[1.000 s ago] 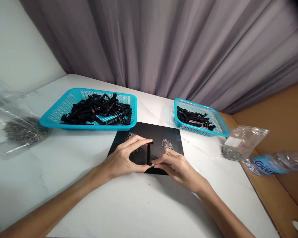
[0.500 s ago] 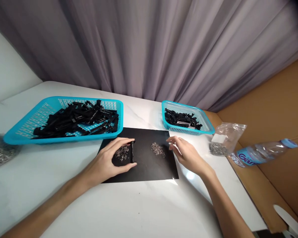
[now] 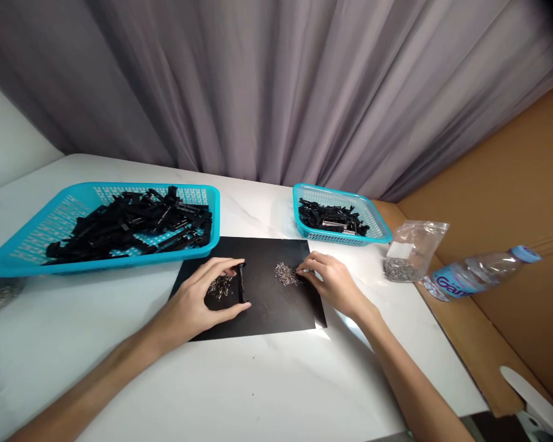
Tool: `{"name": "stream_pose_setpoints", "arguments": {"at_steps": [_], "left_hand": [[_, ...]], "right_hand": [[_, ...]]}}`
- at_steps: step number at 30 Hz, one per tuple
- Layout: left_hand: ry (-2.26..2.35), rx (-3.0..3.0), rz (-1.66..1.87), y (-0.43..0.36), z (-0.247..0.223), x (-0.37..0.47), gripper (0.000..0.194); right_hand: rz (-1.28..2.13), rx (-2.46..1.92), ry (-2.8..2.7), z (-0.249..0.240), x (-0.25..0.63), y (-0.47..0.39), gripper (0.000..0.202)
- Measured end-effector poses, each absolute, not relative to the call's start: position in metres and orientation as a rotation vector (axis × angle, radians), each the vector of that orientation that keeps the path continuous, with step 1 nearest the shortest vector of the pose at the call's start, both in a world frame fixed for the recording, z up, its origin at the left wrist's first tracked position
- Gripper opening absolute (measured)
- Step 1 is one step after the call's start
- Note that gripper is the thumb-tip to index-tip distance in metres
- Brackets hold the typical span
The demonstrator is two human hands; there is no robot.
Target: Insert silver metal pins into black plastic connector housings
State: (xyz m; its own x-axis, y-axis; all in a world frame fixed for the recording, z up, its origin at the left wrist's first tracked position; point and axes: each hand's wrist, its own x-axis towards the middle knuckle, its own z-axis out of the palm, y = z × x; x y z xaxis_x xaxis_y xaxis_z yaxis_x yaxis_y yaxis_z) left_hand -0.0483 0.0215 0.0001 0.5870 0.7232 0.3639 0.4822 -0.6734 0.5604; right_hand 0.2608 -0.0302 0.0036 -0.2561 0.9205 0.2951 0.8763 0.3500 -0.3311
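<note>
My left hand (image 3: 196,301) grips a narrow black plastic part (image 3: 242,283) by its two ends, between thumb and fingers, and holds it upright over a black sheet (image 3: 267,313). Behind that hand, partly covered by it, lies one pile of small metal pieces (image 3: 221,287). My right hand (image 3: 329,279) has its fingertips pinched together at the right edge of a second pile of small silvery metal pieces (image 3: 286,274). Whatever those fingertips hold is too small to make out.
A large blue basket (image 3: 215,215) at left and a smaller blue basket (image 3: 382,224) at right hold black plastic parts. To the right are a clear bag (image 3: 400,269) of metal pieces and a plastic bottle (image 3: 479,273). Another bag (image 3: 0,291) lies far left.
My right hand has moved left and slightly down, from beside the right-hand metal pile to its edge. My left hand still holds the black part; the whole view has shifted slightly.
</note>
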Motion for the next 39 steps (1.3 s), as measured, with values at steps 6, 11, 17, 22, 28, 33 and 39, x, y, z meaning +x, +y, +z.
{"name": "stream_pose_setpoints", "arguments": {"at_steps": [6, 11, 17, 22, 28, 33, 39], "left_hand": [[0.941, 2.397, 0.816, 0.02, 0.002, -0.048, 0.063], [0.933, 2.338, 0.846, 0.018, 0.003, -0.046, 0.064], [0.92, 2.289, 0.839, 0.014, 0.001, -0.043, 0.062], [0.886, 2.297, 0.821, 0.013, -0.002, -0.043, 0.064], [0.838, 2.333, 0.814, 0.011, -0.003, -0.044, 0.064], [0.816, 2.337, 0.802, 0.012, -0.003, -0.042, 0.064], [0.827, 2.323, 0.783, 0.011, -0.004, -0.043, 0.064]], "right_hand": [[0.372, -1.482, -2.024, 0.003, 0.262, -0.029, 0.01], [0.58, -1.416, -1.896, 0.001, 0.261, -0.03, 0.013], [0.636, -1.324, -2.013, 0.005, 0.255, -0.033, 0.021], [0.604, -1.303, -2.066, 0.012, 0.249, -0.038, 0.027], [0.377, -1.424, -2.092, 0.001, 0.244, -0.037, 0.01], [0.333, -1.571, -2.044, 0.009, 0.255, -0.036, 0.019], [0.574, -1.54, -2.318, 0.026, 0.274, -0.053, 0.018]]}}
